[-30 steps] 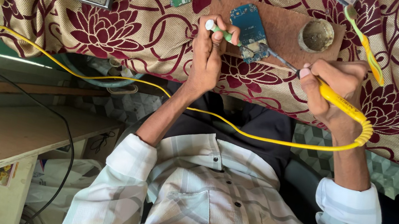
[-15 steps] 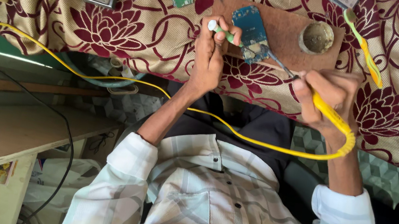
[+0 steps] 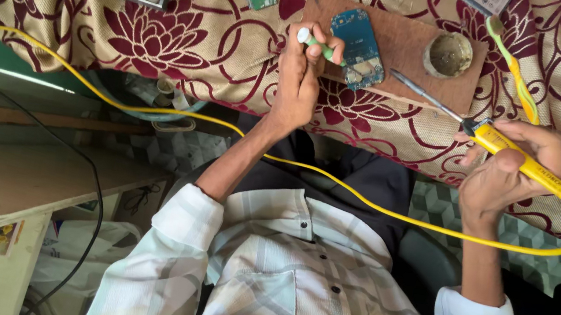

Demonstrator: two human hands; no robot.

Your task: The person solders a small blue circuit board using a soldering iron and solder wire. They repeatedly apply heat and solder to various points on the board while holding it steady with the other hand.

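so the blue circuit board point(image 3: 359, 49) sits on a brown wooden slab point(image 3: 403, 31) on the flower-cloth bench point(image 3: 189, 25), around 12 o'clock from the person's chest

left hand point(image 3: 299, 82) has its fingers pinched narrow round a green-handled tool point(image 3: 316, 43), and the working end meets the board's left edge. right hand point(image 3: 508, 173) has its fingers wrapped round a yellow soldering iron point(image 3: 517, 157), with the metal tip aimed at 10 o'clock and hanging just off the board's lower right corner, not touching

my two cents on doing this bit well: rest the right wrist on the bench edge so the tip comes in steady, and keep the green tool pressing the board flat. I'd also watch the yellow cord point(image 3: 363, 199) across the lap so it can't tug the iron. the little round tin point(image 3: 448, 54) at 1 o'clock from the board is near enough for a dip
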